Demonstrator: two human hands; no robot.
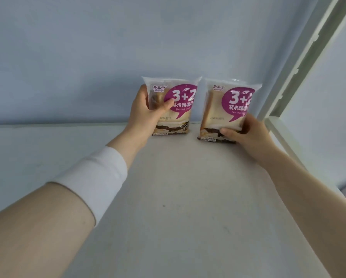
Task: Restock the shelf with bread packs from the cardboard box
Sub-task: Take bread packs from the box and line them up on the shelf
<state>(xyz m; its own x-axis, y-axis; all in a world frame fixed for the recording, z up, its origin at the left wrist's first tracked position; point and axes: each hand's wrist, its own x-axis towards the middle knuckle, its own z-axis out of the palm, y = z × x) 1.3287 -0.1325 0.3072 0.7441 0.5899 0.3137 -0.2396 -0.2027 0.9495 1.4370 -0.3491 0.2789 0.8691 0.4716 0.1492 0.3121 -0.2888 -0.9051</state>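
Note:
Two clear bread packs with purple "3+2" labels stand upright side by side at the back of the white shelf (178, 197), against the pale blue back wall. My left hand (148, 115) grips the left bread pack (180, 101) by its left edge, thumb across the front. My right hand (246, 135) holds the right bread pack (228, 103) at its lower right corner, thumb on the front. A small gap separates the two packs. The cardboard box is out of view.
A white shelf upright (300, 63) with notches runs diagonally at the right, and a side rail (278, 133) borders the shelf's right edge. A white band (100, 177) wraps my left forearm. Bare shelf surface stretches left of the packs and toward me.

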